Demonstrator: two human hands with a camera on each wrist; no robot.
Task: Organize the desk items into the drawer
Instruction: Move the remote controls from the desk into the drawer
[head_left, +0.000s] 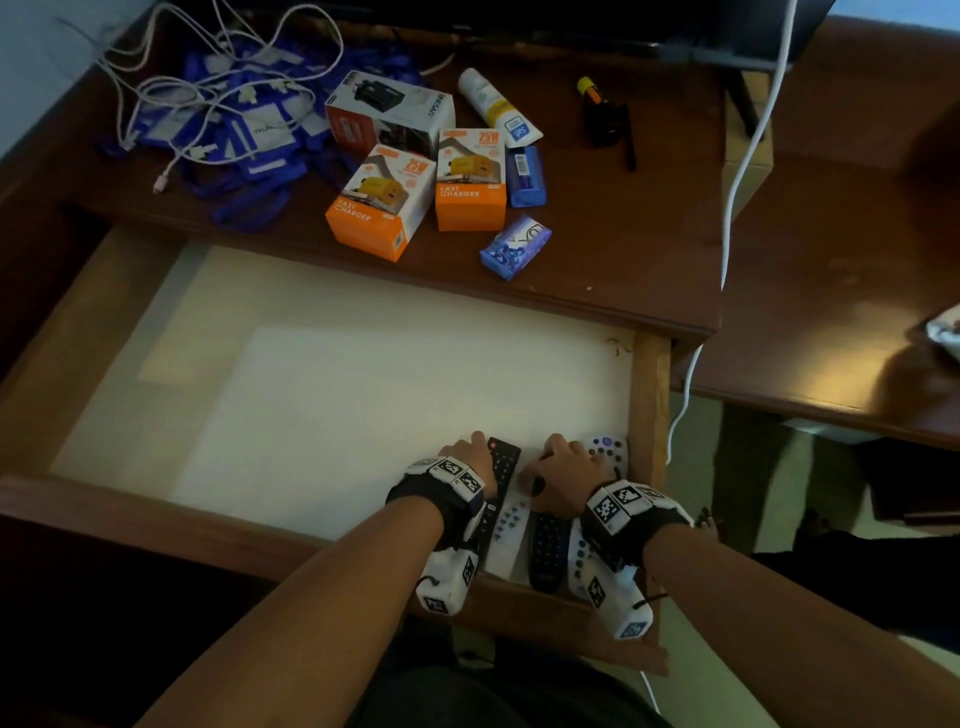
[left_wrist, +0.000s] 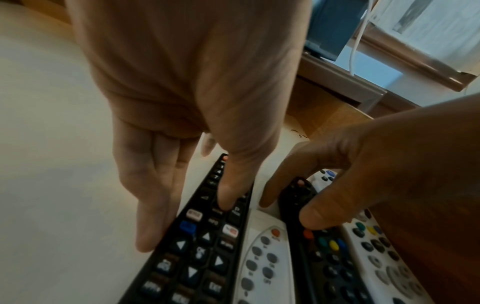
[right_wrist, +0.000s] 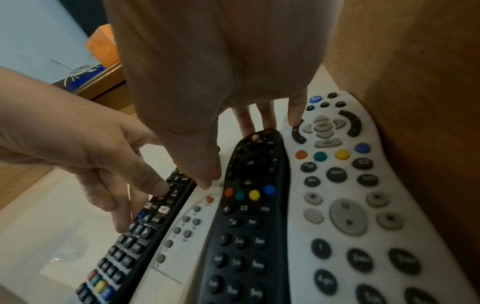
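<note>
Four remotes lie side by side in the front right corner of the open drawer (head_left: 647, 395). My left hand (head_left: 475, 449) pinches the slim black remote (left_wrist: 197, 257), thumb on its buttons, fingers along its left edge. Beside it are a small white remote (left_wrist: 262, 263), a rounded black remote (right_wrist: 246, 236) and a large white remote (right_wrist: 350, 205) against the drawer's right wall. My right hand (head_left: 563, 460) grips the rounded black remote's far end, thumb near its coloured buttons, with the little finger touching the large white remote.
On the desk behind the drawer stand two orange charger boxes (head_left: 382, 202), a white box (head_left: 389, 111), a white tube (head_left: 498, 106), two blue packets (head_left: 514, 247), a black tool (head_left: 605, 114) and a heap of blue lanyards with white cables (head_left: 234, 130). A white cable (head_left: 737, 182) hangs at right.
</note>
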